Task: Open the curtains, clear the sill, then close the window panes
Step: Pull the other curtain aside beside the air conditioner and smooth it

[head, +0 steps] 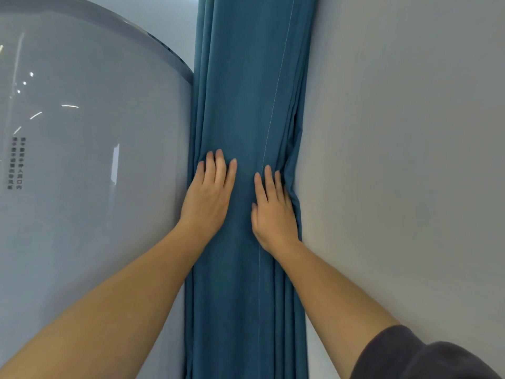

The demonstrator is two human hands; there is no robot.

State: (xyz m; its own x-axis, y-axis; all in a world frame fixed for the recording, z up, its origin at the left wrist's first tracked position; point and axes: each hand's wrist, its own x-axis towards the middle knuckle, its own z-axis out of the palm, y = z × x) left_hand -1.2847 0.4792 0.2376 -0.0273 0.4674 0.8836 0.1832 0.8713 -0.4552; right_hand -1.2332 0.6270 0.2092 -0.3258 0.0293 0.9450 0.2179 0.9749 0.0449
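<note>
A teal curtain [246, 91] hangs gathered into a narrow bundle of folds, running from the top of the view to the bottom. My left hand [209, 194] lies flat on its left side, fingers straight and pointing up. My right hand [273, 212] presses flat on the bundle's right side, next to the wall, its outer fingers sunk into the folds. Neither a window pane nor a sill is in view.
A tall white rounded appliance [90, 165] with a grey top rim and a small dark printed label stands directly left of the curtain. A plain grey wall [404, 160] fills the right side. A dark sleeve [410, 356] shows at the bottom right.
</note>
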